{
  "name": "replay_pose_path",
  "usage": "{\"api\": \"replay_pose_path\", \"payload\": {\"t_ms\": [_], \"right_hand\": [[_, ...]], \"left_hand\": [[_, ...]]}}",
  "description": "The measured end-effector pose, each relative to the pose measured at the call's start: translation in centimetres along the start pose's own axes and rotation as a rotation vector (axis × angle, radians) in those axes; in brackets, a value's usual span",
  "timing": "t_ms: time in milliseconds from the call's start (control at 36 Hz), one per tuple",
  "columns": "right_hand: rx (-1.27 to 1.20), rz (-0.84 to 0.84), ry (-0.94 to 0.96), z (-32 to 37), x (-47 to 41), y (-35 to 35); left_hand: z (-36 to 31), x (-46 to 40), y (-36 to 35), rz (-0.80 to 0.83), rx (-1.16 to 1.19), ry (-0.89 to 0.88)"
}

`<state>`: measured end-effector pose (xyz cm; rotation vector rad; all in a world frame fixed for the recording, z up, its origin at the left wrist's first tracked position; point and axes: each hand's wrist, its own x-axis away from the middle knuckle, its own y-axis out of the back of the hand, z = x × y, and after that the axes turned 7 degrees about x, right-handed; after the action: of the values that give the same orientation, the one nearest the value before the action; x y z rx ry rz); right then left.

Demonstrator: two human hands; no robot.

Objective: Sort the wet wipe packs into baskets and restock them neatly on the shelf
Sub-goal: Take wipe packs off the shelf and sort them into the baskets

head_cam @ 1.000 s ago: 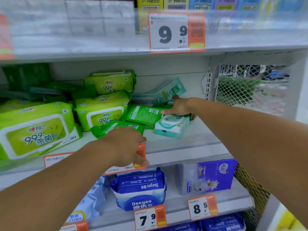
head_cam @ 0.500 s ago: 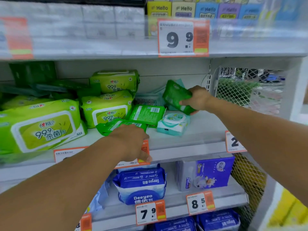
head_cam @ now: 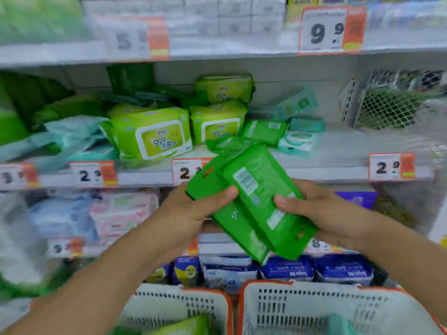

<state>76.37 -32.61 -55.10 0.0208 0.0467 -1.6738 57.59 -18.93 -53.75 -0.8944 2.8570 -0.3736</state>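
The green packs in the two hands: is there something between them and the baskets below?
Nothing visible does. Both hands, left and right, hold the green packs above the two white baskets, whose open tops lie directly beneath.

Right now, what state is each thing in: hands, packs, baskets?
left hand: grips the dark green packs, thumb on top.
right hand: grips the same packs.
dark green packs: two, overlapped, held tilted above the baskets.
left basket: holds a light green pack.
right basket: holds a teal pack.
lime packs: resting on the shelf.
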Motion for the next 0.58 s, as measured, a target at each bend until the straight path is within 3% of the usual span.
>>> {"api": "replay_pose_path", "payload": {"t_ms": [83,167,278,306,389,444,583], "right_hand": [[0.093,-0.039,-0.011,-2.2,-0.7,-2.3],[0.362,-0.057,0.167,-3.6,-1.2,-3.5],[1.193,-0.079,0.666,-5.4,-1.6,-4.3],[1.233,-0.084,0.679,-6.1,-1.9,-4.5],[1.055,-0.215,0.604,-6.5,-2.4,-6.3],[1.044,-0.239,0.692,-6.6,-2.4,-7.6],[0.936,-0.230,0.671,-7.2,-2.9,-8.0]], "left_hand": [[2.1,2.7,3.3,-0.210,0.107,0.051],[3.5,4.5,7.0,-0.375,0.097,0.130],[4.3,5.2,10.4,-0.476,-0.012,0.208],[4.4,5.3,10.8,-0.459,-0.059,0.223],[4.2,5.7,11.1,-0.373,-0.174,0.263],[4.2,5.9,11.1,-0.339,-0.208,0.286],[4.1,6.6,11.4,-0.296,-0.233,0.283]]}}
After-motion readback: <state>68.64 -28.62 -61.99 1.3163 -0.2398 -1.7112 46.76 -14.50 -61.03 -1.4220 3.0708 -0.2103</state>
